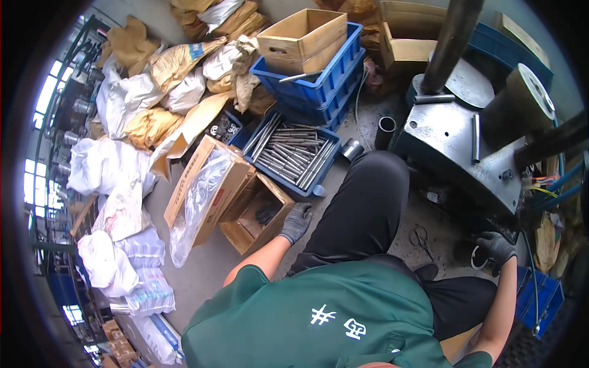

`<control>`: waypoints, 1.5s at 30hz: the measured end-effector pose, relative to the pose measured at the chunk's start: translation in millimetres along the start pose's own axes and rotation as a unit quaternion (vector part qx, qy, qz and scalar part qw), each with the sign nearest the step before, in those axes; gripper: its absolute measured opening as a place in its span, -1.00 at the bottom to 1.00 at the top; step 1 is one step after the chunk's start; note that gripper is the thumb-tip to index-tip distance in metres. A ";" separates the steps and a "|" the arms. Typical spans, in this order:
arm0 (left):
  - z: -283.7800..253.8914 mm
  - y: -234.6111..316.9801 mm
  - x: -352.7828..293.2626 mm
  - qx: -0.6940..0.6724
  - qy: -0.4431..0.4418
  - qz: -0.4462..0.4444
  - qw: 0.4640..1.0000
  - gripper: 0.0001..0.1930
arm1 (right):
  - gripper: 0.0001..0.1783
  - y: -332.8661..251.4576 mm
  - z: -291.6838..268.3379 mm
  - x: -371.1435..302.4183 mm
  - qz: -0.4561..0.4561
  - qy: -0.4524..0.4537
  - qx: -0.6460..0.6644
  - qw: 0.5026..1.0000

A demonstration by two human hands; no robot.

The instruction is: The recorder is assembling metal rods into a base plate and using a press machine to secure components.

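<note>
My left hand (297, 224), in a grey work glove, rests beside the right wall of an open cardboard box (241, 235). Its fingers point forward, loosely bent, and I see nothing held in them; whether they touch the box is unclear. Inside the box lies a small dark heap (266, 214), too dim to name. My right hand (497, 246), also gloved, is low by the near edge of the steel machine (454, 144). Its fingers are closed on a shiny metal ring (474, 258), partly hidden under the hand.
A blue crate (318, 186) of steel rods stands beyond the box, with stacked blue crates (353, 58) behind. Scissors (419, 240) lie on the floor between my legs. Two loose rods lie on the machine. Sacks (132, 92) crowd the left; a blue bin (543, 300) stands lower right.
</note>
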State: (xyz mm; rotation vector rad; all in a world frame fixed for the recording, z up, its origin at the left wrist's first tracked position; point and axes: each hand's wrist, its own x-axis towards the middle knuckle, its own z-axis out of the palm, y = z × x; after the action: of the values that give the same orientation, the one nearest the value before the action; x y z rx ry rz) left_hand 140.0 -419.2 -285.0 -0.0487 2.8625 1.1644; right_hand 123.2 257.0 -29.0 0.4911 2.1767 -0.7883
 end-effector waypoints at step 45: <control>48.2 254.4 201.2 0.036 0.003 0.349 0.936 -0.68 | -0.55 413.8 452.0 -39.0 0.306 0.351 0.805 0.368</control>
State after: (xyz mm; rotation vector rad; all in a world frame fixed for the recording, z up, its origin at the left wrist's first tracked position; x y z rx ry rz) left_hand -71.3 -205.4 -154.1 1.0432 2.9981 1.1090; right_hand 617.3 254.9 -393.5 2.7348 0.5093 -2.2626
